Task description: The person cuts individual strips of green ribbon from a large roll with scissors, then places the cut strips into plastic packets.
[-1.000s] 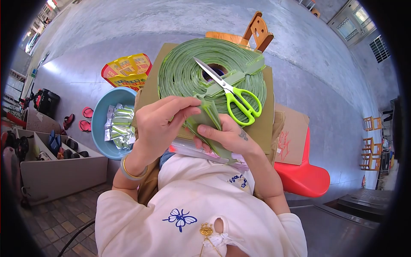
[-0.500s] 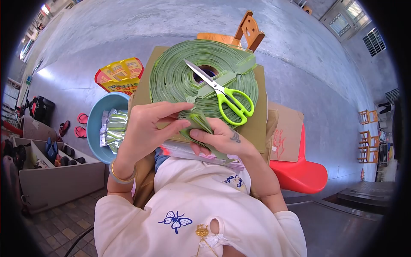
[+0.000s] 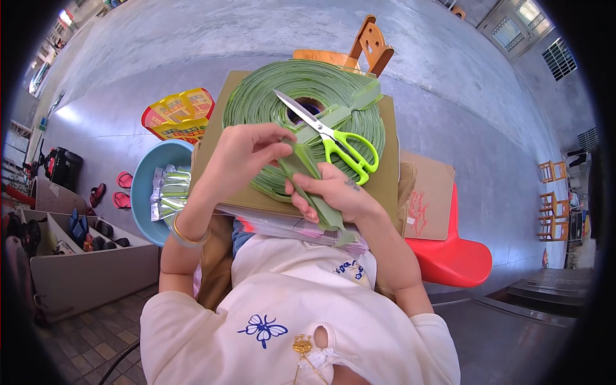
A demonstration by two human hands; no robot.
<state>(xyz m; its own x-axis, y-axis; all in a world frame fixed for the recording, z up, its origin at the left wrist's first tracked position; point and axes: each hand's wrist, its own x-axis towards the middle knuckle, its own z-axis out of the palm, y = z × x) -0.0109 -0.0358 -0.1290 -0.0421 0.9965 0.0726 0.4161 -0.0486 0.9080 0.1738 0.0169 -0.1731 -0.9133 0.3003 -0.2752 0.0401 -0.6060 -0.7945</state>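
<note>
Between my hands is a green folded strip bundle, slanting down to the right. My left hand pinches its upper end between thumb and fingers. Wrapped round the middle of the bundle is my right hand, thumb on top. Just beyond them a large coil of green strip lies flat on an olive-brown padded surface. Scissors with lime-green handles rest on the coil, blades partly apart and pointing to the upper left.
To the left are a blue basin holding silvery-green packets, a yellow and red bag, and a shoe rack. A wooden chair stands beyond the coil. A red chair and cardboard are at the right.
My left hand has moved up and away from my body, drawing the bundle's upper end with it. The bunched strips now look longer and straighter. My right hand has shifted slightly and still grips them.
</note>
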